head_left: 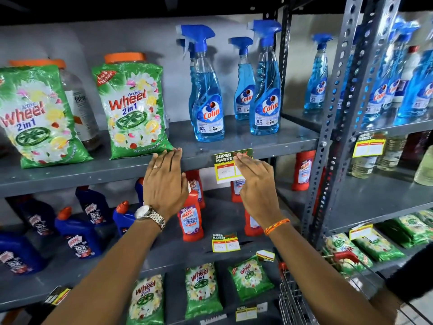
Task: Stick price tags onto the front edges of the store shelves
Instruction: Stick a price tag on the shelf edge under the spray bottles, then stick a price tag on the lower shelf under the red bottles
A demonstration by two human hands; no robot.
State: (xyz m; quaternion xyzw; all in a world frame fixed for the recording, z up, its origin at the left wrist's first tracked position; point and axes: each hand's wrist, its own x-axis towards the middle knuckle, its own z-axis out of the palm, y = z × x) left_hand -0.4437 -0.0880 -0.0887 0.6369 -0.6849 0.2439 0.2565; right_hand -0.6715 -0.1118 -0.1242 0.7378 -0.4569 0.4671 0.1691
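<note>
A green, yellow and white price tag (pixel 224 166) reading "SUPER MARKET" hangs on the front edge of the grey upper shelf (pixel 93 171), below the blue spray bottles. My right hand (pixel 254 181) lies flat against the tag's right half, fingertips on its top edge, covering part of it. My left hand (pixel 165 181), with a ring and a wristwatch, is held flat with fingers together, its fingertips at the shelf edge left of the tag, holding nothing. Another price tag (pixel 225 242) sits on the edge of the shelf below.
Green detergent bags (pixel 133 109) and blue spray bottles (pixel 207 95) stand on the upper shelf. Red and blue cleaner bottles (pixel 191 216) fill the shelf below. A neighbouring rack (pixel 337 137) at right carries tags (pixel 368 146). A wire basket (pixel 297 299) sits low right.
</note>
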